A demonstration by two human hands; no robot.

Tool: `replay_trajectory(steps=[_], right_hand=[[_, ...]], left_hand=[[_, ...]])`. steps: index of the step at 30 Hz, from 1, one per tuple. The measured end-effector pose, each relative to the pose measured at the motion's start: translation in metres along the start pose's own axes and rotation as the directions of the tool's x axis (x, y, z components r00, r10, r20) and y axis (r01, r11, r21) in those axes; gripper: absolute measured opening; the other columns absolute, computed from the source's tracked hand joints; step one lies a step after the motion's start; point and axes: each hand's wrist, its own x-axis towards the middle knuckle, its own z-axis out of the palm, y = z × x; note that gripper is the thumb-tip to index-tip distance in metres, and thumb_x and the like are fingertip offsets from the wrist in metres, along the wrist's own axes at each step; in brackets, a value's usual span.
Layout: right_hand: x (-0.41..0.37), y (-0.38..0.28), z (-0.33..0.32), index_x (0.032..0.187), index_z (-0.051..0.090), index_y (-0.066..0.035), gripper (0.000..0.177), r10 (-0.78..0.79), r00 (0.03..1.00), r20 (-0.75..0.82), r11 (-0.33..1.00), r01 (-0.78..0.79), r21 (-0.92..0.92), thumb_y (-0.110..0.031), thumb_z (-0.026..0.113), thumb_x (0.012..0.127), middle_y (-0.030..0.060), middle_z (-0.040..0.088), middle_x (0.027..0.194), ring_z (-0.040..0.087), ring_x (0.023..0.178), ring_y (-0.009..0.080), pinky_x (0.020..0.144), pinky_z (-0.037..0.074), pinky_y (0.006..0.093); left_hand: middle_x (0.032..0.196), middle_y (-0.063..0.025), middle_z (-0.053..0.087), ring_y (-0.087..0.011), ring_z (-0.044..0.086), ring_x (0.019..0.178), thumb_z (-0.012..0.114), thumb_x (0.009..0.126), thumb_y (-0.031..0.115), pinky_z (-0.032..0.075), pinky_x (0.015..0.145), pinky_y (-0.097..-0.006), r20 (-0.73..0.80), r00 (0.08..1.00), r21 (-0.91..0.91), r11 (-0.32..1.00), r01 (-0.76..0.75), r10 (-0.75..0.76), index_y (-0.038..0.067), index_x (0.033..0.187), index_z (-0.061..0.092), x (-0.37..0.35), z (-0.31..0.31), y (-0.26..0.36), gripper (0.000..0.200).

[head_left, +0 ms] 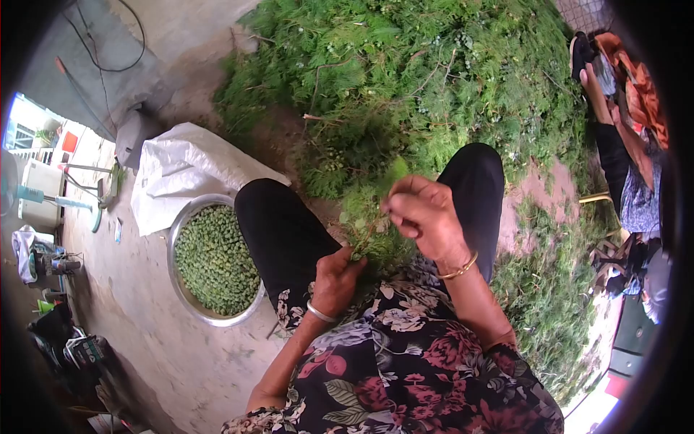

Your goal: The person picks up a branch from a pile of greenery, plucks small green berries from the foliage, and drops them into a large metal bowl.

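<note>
Between my knees, my left hand (337, 281) is closed round the stems of a leafy green sprig (370, 253). My right hand (426, 217) is raised just above and to the right of it, with thumb and fingers pinched together and slightly blurred. A smeared bit of bright green foliage (396, 170) shows right at those fingertips; I cannot tell what the pinch holds. Left of my knee stands a metal basin (173, 249) filled with small round green cones (217, 260).
A large heap of cut evergreen branches (434, 72) spreads ahead and down the right side. A white woven sack (184, 163) lies behind the basin. Another person (636, 166) sits at the far right. A fan (72, 202) stands at the left.
</note>
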Motion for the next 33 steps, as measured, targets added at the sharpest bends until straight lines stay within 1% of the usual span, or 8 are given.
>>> replay_trajectory(steps=[4, 12, 17, 20, 23, 27, 29, 33], right_hand=[[-0.003, 0.038, -0.001, 0.088, 0.066, -0.002, 0.023, -0.316, 0.928, 0.199, 0.567, 0.352, -0.745, -0.013, 0.078, 0.071, 0.0046, 0.067, 0.079, 0.06, 0.07, 0.0092, 0.057, 0.047, 0.0245], [0.004, 0.057, 0.002, 0.089, 0.064, 0.001, 0.015, -0.43, 0.888, 0.163, 0.501, 0.385, -0.775, -0.009, 0.07, 0.078, 0.0054, 0.065, 0.073, 0.059, 0.064, 0.009, 0.055, 0.046, 0.0239], [0.015, -0.007, 0.009, 0.076, 0.061, -0.003, 0.012, -0.11, 0.976, -0.187, 0.994, 0.106, -0.033, -0.012, 0.065, 0.083, 0.001, 0.057, 0.065, 0.045, 0.051, 0.0048, 0.041, 0.029, 0.0171], [0.011, -0.013, 0.013, 0.076, 0.06, -0.003, 0.014, -0.026, 0.995, -0.092, 0.994, 0.016, -0.107, -0.013, 0.068, 0.081, 0.0016, 0.057, 0.066, 0.045, 0.053, 0.0043, 0.041, 0.028, 0.0172], [0.017, -0.003, 0.007, 0.076, 0.062, 0.001, 0.016, 0.064, 0.996, -0.062, 0.955, -0.079, -0.287, -0.012, 0.071, 0.079, 0.0011, 0.059, 0.068, 0.047, 0.054, 0.0053, 0.044, 0.033, 0.018], [0.031, 0.002, 0.005, 0.092, 0.067, -0.001, 0.016, -0.28, 0.937, 0.21, 0.55, 0.336, -0.765, -0.009, 0.067, 0.078, 0.0043, 0.064, 0.07, 0.056, 0.058, 0.0116, 0.056, 0.046, 0.0264], [0.034, -0.008, 0.005, 0.095, 0.068, -0.003, 0.022, 0.079, 0.934, 0.349, 0.327, 0.306, -0.894, -0.004, 0.061, 0.074, 0.0128, 0.067, 0.078, 0.063, 0.065, 0.0207, 0.064, 0.05, 0.0325], [0.04, -0.012, -0.004, 0.095, 0.068, -0.004, 0.027, 0.252, 0.843, 0.475, 0.299, 0.399, -0.867, -0.002, 0.056, 0.07, 0.0184, 0.067, 0.088, 0.065, 0.074, 0.028, 0.072, 0.05, 0.0355]], left_hand=[[0.063, -0.0004, 0.054, -0.0046, 0.042, 0.063, 0.061, 0.082, 0.003, 0.038, 0.056, -0.0269, 0.046, 0.998, 0.01, 0.999, 0.047, -0.047, -0.004, 0.078, 0.058, -0.001, 0.0, -0.002, 0.009], [0.058, -0.0089, 0.054, -0.0087, 0.044, 0.056, 0.064, 0.079, 0.005, 0.04, 0.054, -0.0298, 0.056, 0.997, 0.095, 0.995, 0.039, -0.044, -0.003, 0.081, 0.061, -0.003, -0.005, 0.013, 0.008], [0.058, -0.0114, 0.052, -0.0103, 0.045, 0.054, 0.064, 0.079, 0.005, 0.039, 0.053, -0.0303, 0.017, 1.0, 0.177, 0.984, 0.008, -0.011, -0.003, 0.084, 0.061, -0.009, -0.001, 0.012, 0.01], [0.058, -0.0124, 0.052, -0.0113, 0.045, 0.053, 0.065, 0.078, 0.005, 0.039, 0.053, -0.0299, -0.025, 0.999, 0.087, 0.996, 0.032, -0.03, -0.003, 0.087, 0.062, -0.006, 0.0, 0.015, 0.013], [0.06, -0.016, 0.053, -0.0146, 0.047, 0.051, 0.065, 0.077, 0.003, 0.04, 0.052, -0.0301, -0.018, 1.0, 0.114, 0.993, 0.027, -0.025, -0.003, 0.091, 0.063, -0.007, 0.002, 0.01, 0.016], [0.062, -0.0211, 0.054, -0.0252, 0.055, 0.05, 0.066, 0.075, 0.0, 0.042, 0.051, -0.0318, -0.019, 0.991, 0.189, 0.973, -0.129, 0.135, -0.003, 0.093, 0.062, -0.009, 0.004, 0.007, 0.018], [0.062, -0.0221, 0.054, -0.0288, 0.057, 0.051, 0.066, 0.075, -0.001, 0.042, 0.05, -0.0324, -0.016, 0.982, 0.195, 0.964, -0.182, 0.189, -0.003, 0.093, 0.062, -0.01, 0.004, 0.008, 0.019], [0.061, -0.0211, 0.055, -0.033, 0.059, 0.054, 0.066, 0.075, -0.001, 0.043, 0.05, -0.0325, -0.017, 0.989, 0.158, 0.977, -0.143, 0.147, -0.002, 0.092, 0.063, -0.01, 0.004, 0.013, 0.018]])
